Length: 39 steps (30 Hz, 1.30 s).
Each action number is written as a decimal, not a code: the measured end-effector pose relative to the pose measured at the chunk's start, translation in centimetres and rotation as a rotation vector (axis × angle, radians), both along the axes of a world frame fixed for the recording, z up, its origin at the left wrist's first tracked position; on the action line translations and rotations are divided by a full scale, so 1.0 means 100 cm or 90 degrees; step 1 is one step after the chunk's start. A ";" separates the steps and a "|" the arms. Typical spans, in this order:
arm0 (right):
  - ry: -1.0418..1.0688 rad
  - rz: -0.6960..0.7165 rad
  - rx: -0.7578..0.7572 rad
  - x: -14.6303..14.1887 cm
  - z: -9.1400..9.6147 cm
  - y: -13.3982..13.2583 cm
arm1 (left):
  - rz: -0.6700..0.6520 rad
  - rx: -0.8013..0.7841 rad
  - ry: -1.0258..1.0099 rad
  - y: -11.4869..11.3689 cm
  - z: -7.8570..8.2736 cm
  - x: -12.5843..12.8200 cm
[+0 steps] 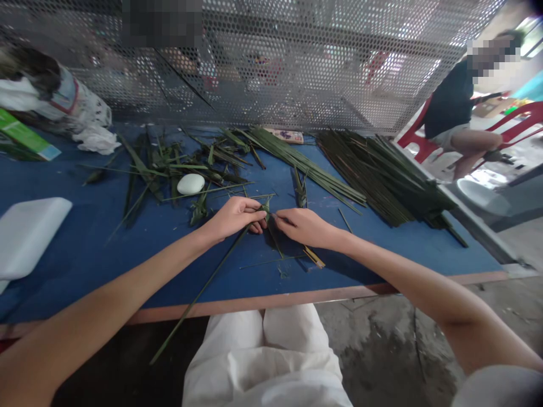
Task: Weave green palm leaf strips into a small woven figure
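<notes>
- Long thin green leaf strip [202, 289] lies over the blue worktop [76, 237], its upper end held between both hands, its lower end hanging past the edge.
- Left hand [233, 217] curls closed around it.
- Right hand [303, 227] pinches beside it, fingertips together; holding close keeps the strip steady.
- Bundled green leaf strips [382, 175] lie beyond.

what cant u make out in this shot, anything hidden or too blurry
In the head view:
The left hand and right hand hide how the narrow green leaf strip is held.
The perforated grey metal screen blurs everything behind it.
The left edge cuts off the flat green printed box.
The small printed card is too small to read.
</notes>
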State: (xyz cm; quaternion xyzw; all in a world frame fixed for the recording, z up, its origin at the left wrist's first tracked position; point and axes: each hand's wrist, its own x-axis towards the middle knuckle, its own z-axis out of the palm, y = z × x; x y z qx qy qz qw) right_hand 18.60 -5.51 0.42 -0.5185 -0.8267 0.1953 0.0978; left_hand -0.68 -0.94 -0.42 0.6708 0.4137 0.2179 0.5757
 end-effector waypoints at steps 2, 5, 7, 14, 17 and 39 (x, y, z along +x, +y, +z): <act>0.002 0.001 0.001 0.000 0.000 0.000 | 0.000 0.000 -0.002 0.000 -0.001 0.000; 0.007 0.007 -0.006 0.000 0.001 0.000 | 0.001 0.002 0.000 0.001 -0.002 0.000; 0.009 0.010 -0.008 0.001 0.001 0.000 | 0.000 0.003 0.000 0.001 -0.002 0.000; 0.012 0.006 -0.019 0.000 0.002 0.000 | 0.005 0.003 0.004 0.000 -0.001 0.001; 0.011 0.012 -0.023 0.000 0.003 0.000 | 0.006 0.002 0.003 0.000 0.000 0.002; 0.032 0.022 -0.060 0.001 0.007 -0.001 | 0.003 0.008 0.003 0.000 0.000 0.001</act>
